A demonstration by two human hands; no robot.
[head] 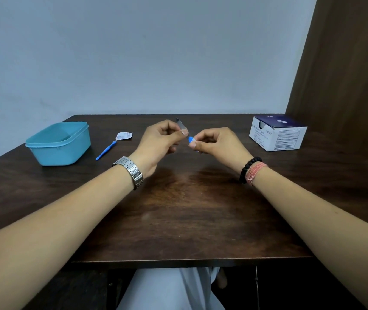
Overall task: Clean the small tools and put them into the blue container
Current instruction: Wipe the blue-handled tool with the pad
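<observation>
The dark wooden table (178, 209) is leaving wide bare room toward its 6 o'clock edge, with one blue container (58, 143) sitting at 10 o'clock and one white box (278, 133) at 2 o'clock. Above the centre, the left hand (156, 144) is pinching a thin grey strip (181, 125), its fingers curled, while the right hand (218, 142) is gripping one small blue tool (191, 139). A second blue tool (107, 149) is lying just right of the container, its tip touching one crumpled wrapper (124, 135).

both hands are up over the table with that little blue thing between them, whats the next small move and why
Probably draw the wipe along the tool. The left hand pinches a small thin wipe or packet piece, and the right hand pinches a blue small tool whose tip meets it. The blue container looks empty, and another blue tool lies beside it.
</observation>
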